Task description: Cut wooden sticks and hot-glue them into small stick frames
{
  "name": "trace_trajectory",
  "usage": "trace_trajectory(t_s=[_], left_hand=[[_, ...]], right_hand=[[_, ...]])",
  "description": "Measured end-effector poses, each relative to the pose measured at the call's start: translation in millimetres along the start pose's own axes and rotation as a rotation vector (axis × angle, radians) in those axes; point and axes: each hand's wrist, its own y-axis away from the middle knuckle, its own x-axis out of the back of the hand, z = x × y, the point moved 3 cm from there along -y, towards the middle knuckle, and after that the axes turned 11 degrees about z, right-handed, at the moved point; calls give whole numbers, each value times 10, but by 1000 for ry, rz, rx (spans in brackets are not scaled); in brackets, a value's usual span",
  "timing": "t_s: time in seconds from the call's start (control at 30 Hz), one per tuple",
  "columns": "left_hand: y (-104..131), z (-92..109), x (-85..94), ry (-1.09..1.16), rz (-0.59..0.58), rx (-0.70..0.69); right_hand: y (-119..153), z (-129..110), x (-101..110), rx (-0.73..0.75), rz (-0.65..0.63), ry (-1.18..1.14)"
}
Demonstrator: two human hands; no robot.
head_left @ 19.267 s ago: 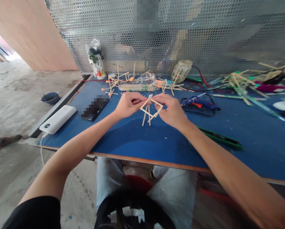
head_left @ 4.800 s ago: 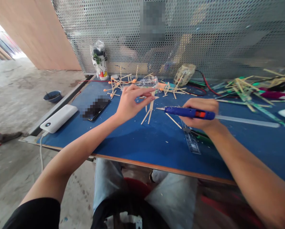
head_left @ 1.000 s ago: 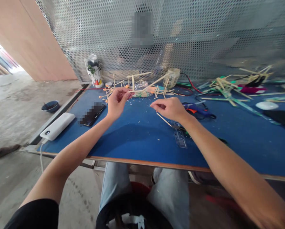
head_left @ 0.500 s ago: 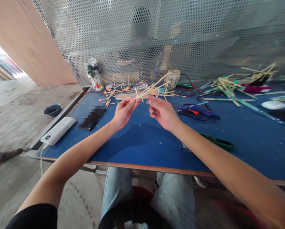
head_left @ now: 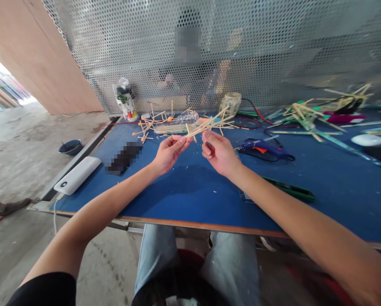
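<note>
Thin wooden sticks [head_left: 212,123], joined and crossing at angles, are pinched by their near end in my left hand [head_left: 171,152]. They slant up to the right, above the blue tabletop [head_left: 190,191]. My right hand [head_left: 221,152] has its fingers curled, thumb and forefinger together, close beside the sticks. Whether those fingertips hold a stick or only meet it is hidden. Behind the hands lie stick structures with orange blobs at some joints [head_left: 170,118] and a clear plastic packet of sticks [head_left: 167,128].
At left are a white power bank [head_left: 78,174] and a dark phone [head_left: 125,157]. A blue glue gun [head_left: 263,148] and a green-edged case [head_left: 287,189] lie at right. Further right are more stick frames [head_left: 305,119] and a white mouse [head_left: 368,140]. Perforated metal [head_left: 139,51] stands behind.
The held sticks have tilted lower and turned, now showing a short crosspiece. My left hand has shifted slightly right and nearer me. My right fingers have curled closer together beside the sticks.
</note>
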Motion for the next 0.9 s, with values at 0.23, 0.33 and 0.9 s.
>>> trace_trajectory(t_s=[0.23,0.33,0.9], left_hand=[[28,-47,-37,22,-44,3],[34,-47,-35,-3,-50,-20],[46,-49,-45,61,-84,0]], right_hand=[[-5,-20,22,11,60,-42],[1,-35,23,8,55,-25],[-22,14,29,68,100,-43]])
